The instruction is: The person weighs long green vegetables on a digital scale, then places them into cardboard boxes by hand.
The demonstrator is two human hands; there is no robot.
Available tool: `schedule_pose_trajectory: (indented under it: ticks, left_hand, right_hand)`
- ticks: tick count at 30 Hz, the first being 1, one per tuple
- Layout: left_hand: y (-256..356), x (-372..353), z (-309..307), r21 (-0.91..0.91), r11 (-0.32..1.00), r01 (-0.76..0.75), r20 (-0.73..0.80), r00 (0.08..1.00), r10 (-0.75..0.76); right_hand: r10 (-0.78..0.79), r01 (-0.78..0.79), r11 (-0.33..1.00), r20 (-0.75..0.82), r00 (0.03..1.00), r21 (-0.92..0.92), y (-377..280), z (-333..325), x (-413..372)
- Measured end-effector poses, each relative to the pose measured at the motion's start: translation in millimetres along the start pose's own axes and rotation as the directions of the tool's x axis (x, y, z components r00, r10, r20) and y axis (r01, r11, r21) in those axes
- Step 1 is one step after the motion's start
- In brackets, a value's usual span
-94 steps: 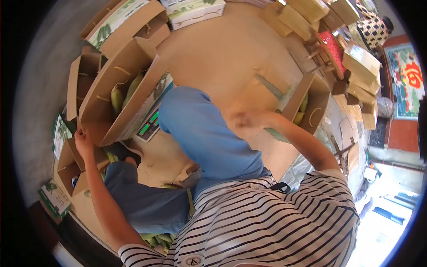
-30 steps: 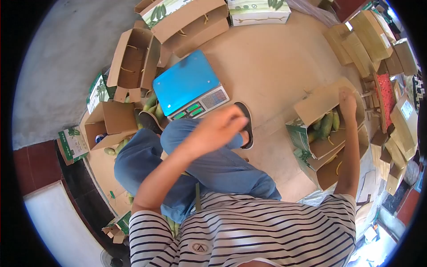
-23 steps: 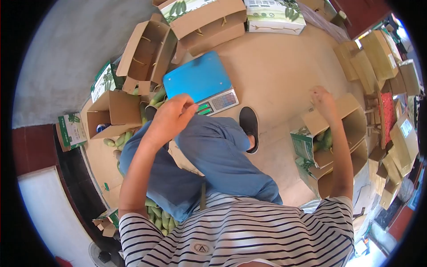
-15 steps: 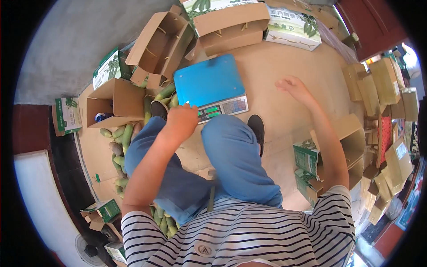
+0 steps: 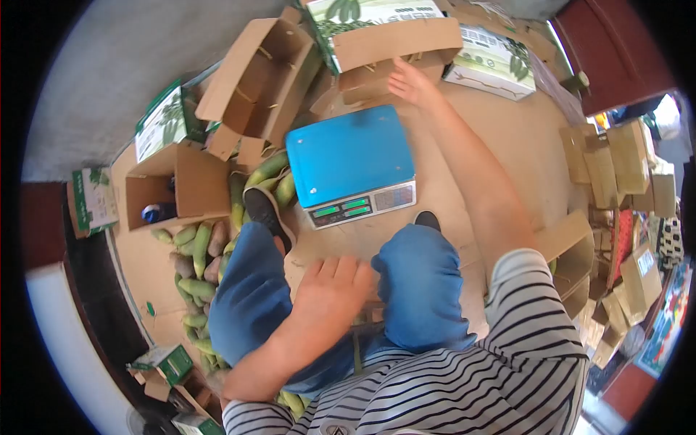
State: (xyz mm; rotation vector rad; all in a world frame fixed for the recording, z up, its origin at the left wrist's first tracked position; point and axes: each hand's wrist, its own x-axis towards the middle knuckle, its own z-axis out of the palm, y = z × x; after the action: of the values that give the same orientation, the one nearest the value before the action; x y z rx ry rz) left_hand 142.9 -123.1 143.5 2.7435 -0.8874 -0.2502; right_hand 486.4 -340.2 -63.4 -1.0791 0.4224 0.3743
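Observation:
My right hand (image 5: 412,81) is stretched forward to the open cardboard box (image 5: 395,45) at the back, its fingers extended right at the front flap. Over my lap is my left hand (image 5: 333,293), back upward and slightly blurred; its fingers bend down and their tips are hidden. Between my feet and the boxes stands a digital scale with a bare blue platform (image 5: 351,154) and lit green displays (image 5: 341,212). Long green gourd-like vegetables (image 5: 268,170) lie left of the scale, beside my shoe.
More green vegetables and some brownish ones (image 5: 199,254) lie along my left leg. Open cartons (image 5: 254,80) line the back left, and a printed box (image 5: 493,61) stands back right. Stacked cardboard boxes (image 5: 623,156) fill the right side, with an open carton (image 5: 569,254) nearer me.
My right hand has moved forward and left, from the floor right of the scale to the back box. My left hand has drawn back from the scale to above my lap. The view has shifted.

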Motion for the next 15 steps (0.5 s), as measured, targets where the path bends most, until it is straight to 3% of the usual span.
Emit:
schedule_pose_trajectory:
  ticks: [5,11,15]
  left_hand:
    - [-3.4,-10.4,-7.1,-0.029,1.0,-0.006,0.061,0.998,0.008]
    - [-8.6,-21.3,-8.7,-0.042,0.999,-0.029,0.006,1.0,0.029]
    - [-11.0,-26.5,-8.3,-0.022,0.999,-0.043,0.014,0.999,0.043]
  right_hand:
    - [-0.003,0.031,0.988,-0.18,0.984,0.152,-0.7,36.3,44.2]
    - [0.073,0.007,0.938,-0.218,0.973,0.347,-3.7,58.7,74.0]
    - [-0.055,0.085,0.968,-0.127,0.99,0.236,-26.1,56.6,87.2]
